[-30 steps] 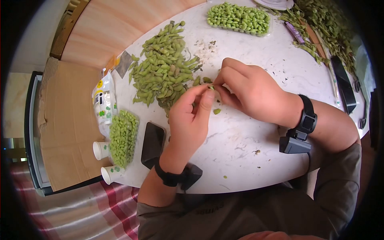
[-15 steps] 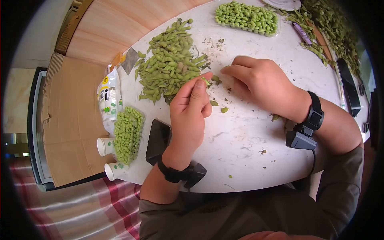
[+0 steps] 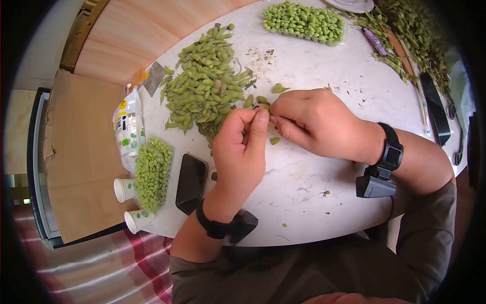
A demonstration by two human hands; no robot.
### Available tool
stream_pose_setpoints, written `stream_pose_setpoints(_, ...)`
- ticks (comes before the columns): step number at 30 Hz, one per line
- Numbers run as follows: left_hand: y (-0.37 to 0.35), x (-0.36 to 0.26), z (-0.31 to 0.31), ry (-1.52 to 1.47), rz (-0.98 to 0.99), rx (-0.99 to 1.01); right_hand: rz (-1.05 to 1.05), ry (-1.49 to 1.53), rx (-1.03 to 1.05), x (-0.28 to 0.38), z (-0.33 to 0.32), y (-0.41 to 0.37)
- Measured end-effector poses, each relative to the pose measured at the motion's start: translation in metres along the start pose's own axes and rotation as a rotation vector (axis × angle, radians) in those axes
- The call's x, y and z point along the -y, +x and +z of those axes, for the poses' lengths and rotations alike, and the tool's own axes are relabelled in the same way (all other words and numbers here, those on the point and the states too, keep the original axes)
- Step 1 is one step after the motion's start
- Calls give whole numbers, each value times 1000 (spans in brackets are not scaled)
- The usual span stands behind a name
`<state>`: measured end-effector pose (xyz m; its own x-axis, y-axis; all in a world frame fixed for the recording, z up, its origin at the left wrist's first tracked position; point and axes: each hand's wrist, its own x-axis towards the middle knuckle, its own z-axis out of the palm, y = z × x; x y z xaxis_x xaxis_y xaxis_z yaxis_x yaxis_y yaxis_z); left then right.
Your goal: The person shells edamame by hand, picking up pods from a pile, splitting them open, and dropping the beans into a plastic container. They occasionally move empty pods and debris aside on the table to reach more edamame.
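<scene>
My left hand [image 3: 240,154] and my right hand [image 3: 324,124] meet over the table, fingertips pinched together. Between them is a small green soybean pod [image 3: 267,107], mostly hidden by the fingers. Just beyond the left hand spreads a large pile of green soybean pods [image 3: 205,83]. A few loose pods and shell bits lie around the fingertips, one pod [image 3: 279,88] just beyond the right hand. Shelled green beans [image 3: 304,22] fill a clear plastic tray at the far side. More shelled beans [image 3: 153,175] fill another container at the left.
A black phone [image 3: 191,182] lies left of my left forearm. Two paper cups [image 3: 125,190] lie on their sides near a white packet [image 3: 127,124]. Leafy stalks [image 3: 417,35] and a purple wrapped item [image 3: 374,42] are at the far right. Cardboard [image 3: 88,162] stands at the left.
My right hand has moved left to meet the left fingertips at the pod. A loose pod now shows beyond the right hand. The whole view has shifted slightly.
</scene>
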<state>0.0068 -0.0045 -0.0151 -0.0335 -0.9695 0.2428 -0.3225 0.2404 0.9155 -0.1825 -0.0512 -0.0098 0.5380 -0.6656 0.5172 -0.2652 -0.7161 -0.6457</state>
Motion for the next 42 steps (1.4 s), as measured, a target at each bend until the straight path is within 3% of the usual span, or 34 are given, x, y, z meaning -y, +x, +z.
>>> stream_pose_setpoints(4,2,5,-5,17,93,49,18,104,65,-1,-2,0)
stream_pose_setpoints(6,6,-2,-7,-442,-317,46,59,186,94,0,-5,3)
stream_pose_setpoints(7,11,-5,-9,-597,-447,-31,203,186,74,3,-10,6)
stream_pose_setpoints(8,14,-5,-13,-597,-446,-34,348,185,54,5,-16,9)
stream_pose_setpoints(9,16,-5,-17,-750,-516,-30,452,-43,158,5,-22,16)
stream_pose_setpoints(10,18,-5,-22,-903,-586,-25,450,-42,158,-2,-20,17)
stream_pose_setpoints(12,18,-2,-26,-933,-607,30,193,-155,-55,-17,-11,13)
stream_pose_setpoints(15,19,-6,-24,-1005,-710,95,311,48,-42,-13,-6,7)
stream_pose_setpoints(17,21,0,-24,-938,-714,134,403,126,-9,-11,-5,7)
stream_pose_setpoints(19,17,-4,-22,-805,-702,191,454,474,50,-13,-5,7)
stream_pose_setpoints(22,13,-7,-18,-794,-687,274,295,716,-65,-1,7,7)
stream_pose_setpoints(24,14,-7,-19,-791,-669,281,279,628,-21,4,4,6)
stream_pose_setpoints(27,13,-10,-15,-673,-645,284,170,631,-149,9,9,5)
stream_pose_setpoints(34,8,-4,-7,-527,-503,392,370,1092,-140,11,16,7)
stream_pose_setpoints(35,6,-1,-3,-416,-392,343,379,1154,-168,10,16,8)
stream_pose_setpoints(36,6,-1,-1,-304,-280,294,378,1157,-175,10,14,8)
stream_pose_setpoints(39,6,-5,-6,-260,-353,376,401,1173,-231,12,13,10)
stream_pose_setpoints(41,4,-7,-5,-278,-341,338,313,874,-181,8,16,8)
stream_pose_setpoints(42,3,-8,-5,-300,-331,296,313,875,-188,5,15,8)
